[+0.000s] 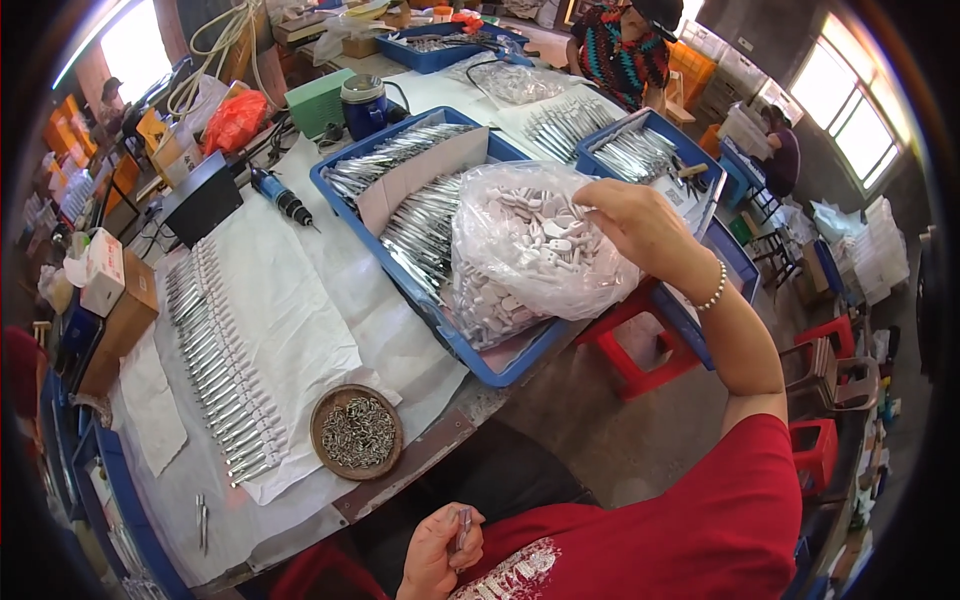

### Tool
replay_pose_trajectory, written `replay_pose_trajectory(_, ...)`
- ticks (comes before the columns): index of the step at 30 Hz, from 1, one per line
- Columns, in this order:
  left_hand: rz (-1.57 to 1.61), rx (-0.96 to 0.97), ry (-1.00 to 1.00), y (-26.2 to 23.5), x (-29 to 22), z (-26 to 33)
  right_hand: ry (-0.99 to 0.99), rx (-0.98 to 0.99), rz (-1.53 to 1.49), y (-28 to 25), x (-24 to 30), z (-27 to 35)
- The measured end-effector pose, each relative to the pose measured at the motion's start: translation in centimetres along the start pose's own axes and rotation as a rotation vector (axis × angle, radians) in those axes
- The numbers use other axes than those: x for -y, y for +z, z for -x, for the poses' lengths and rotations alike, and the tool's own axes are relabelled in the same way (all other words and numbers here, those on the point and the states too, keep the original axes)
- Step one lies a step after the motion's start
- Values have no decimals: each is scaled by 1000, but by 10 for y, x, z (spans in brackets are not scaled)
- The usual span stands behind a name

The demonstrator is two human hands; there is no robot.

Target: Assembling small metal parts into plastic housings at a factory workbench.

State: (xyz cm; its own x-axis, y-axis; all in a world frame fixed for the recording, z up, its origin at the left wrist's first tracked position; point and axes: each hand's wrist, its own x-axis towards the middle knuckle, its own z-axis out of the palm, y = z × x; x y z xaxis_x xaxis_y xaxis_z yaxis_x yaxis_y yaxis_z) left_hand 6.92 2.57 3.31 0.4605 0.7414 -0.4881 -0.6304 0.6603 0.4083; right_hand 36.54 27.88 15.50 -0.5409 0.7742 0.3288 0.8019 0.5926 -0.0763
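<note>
My right hand [640, 225] is over the right rim of a clear plastic bag [590, 285], its fingers curled together at the opening. What they hold, if anything, is hidden. The bag is full of small white plastic pieces [540, 225] and rests in a blue tray [500, 370]. Silvery metal rods [425, 230] lie in the same tray, split by a cardboard divider [415, 180]. Low in front of my body, my left hand [440, 550] is closed around a small shiny piece [463, 528]; its kind cannot be made out.
A round wooden bowl [357, 432] of small metal parts stands near the table edge. Left of it runs a long row of metal rods with white ends [215, 370]. A blue power screwdriver [280, 197] lies farther back. A red stool [640, 350] stands right of the table.
</note>
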Motion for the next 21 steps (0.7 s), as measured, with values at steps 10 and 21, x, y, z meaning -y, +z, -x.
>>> replay_pose_trajectory(10,52,9,29,-2,1,2,-84,177,243,11,-3,-2)
replay_pose_trajectory(21,110,48,-4,-12,8,-3,-148,118,233,21,-11,-5)
